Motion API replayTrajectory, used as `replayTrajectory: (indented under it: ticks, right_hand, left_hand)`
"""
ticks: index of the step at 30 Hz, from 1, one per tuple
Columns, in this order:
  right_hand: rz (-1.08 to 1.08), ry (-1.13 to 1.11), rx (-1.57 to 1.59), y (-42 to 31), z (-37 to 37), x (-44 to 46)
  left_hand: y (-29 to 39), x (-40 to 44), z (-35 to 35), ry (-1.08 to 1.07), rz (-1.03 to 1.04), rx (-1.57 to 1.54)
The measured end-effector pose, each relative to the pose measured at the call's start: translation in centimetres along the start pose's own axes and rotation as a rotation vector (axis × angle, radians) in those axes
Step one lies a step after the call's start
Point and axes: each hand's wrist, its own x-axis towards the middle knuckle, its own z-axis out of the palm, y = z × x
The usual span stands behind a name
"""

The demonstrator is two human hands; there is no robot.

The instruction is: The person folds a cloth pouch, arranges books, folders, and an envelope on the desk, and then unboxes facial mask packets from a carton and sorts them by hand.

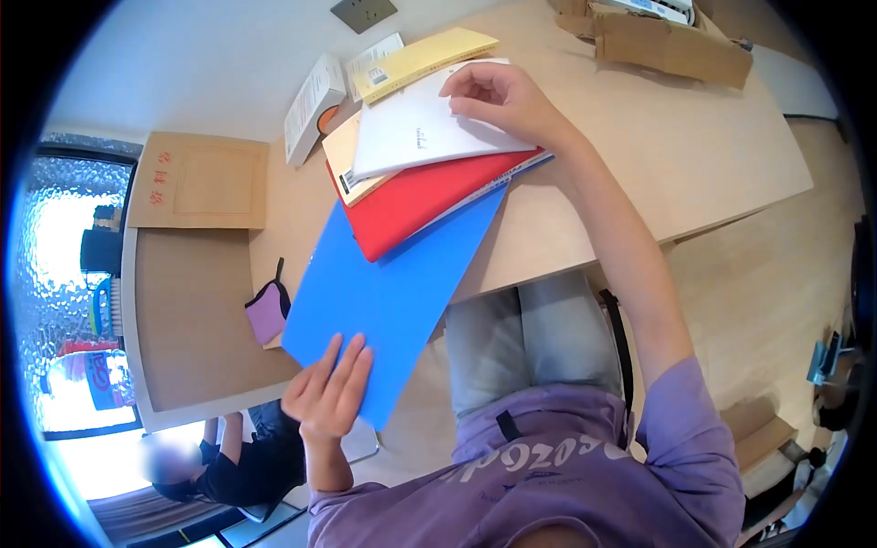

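One blue folder [388, 292], left hand [327, 395] holding, far end hidden.

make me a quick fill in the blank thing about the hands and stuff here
The left hand has fingers on a folder coloured ____.
Under the right hand lies a booklet that is ____.
The brown envelope bears ____ printing.
The person's right sleeve is ____.

Missing words: blue; white; red; purple
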Motion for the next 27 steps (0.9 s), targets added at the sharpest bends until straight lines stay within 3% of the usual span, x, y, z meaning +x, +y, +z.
replayTrajectory:
  ticks: [5, 8, 11, 12, 14, 15, 16, 18, 19, 22, 27]
  right_hand:
    - [-0.005, 0.025, -0.149, -0.5, -0.1, -0.1]
    - [0.004, 0.022, -0.175, -0.4, 0.2, -0.4]
    - [0.004, -0.01, -0.298, -0.9, 1.0, -0.6]
    - [-0.003, -0.026, -0.358, -1.0, 1.3, -0.9]
    - [-0.028, -0.002, -0.361, -0.8, 1.5, -0.9]
    - [-0.042, 0.012, -0.361, -0.8, 1.6, -0.8]
    - [-0.028, 0.001, -0.354, -1.0, 1.6, -0.8]
    - [-0.001, -0.015, -0.342, -1.3, 1.7, -0.8]
    - [0.006, -0.006, -0.33, -1.4, 1.8, -0.7]
    - [0.049, 0.014, -0.278, -1.3, 1.8, -0.7]
    - [0.077, 0.041, -0.122, -0.4, 1.1, -0.3]
  left_hand:
    - [-1.2, -0.6, -3.2, 0.241, -0.141, -0.239]
    - [-2.5, -2.6, -4.1, 0.497, -0.166, -0.362]
    - [-3.2, -3.1, -6.4, 0.659, -0.252, -0.196]
    - [-3.8, -3.5, -7.5, 0.616, -0.225, -0.197]
    - [-4.1, -4.6, -8.0, 0.682, -0.491, 0.023]
    - [-4.1, -5.0, -8.0, 0.753, -0.759, 0.109]
    - [-4.6, -5.3, -8.0, 0.825, -0.849, 0.022]
    - [-6.3, -5.6, -8.6, 0.788, -1.132, 0.156]
    - [-7.8, -5.4, -8.3, 1.026, -1.086, -0.305]
    - [-9.7, -3.9, -7.1, 0.97, -1.298, -0.379]
    - [-11.0, -2.6, -6.6, 0.966, -1.319, -0.634]
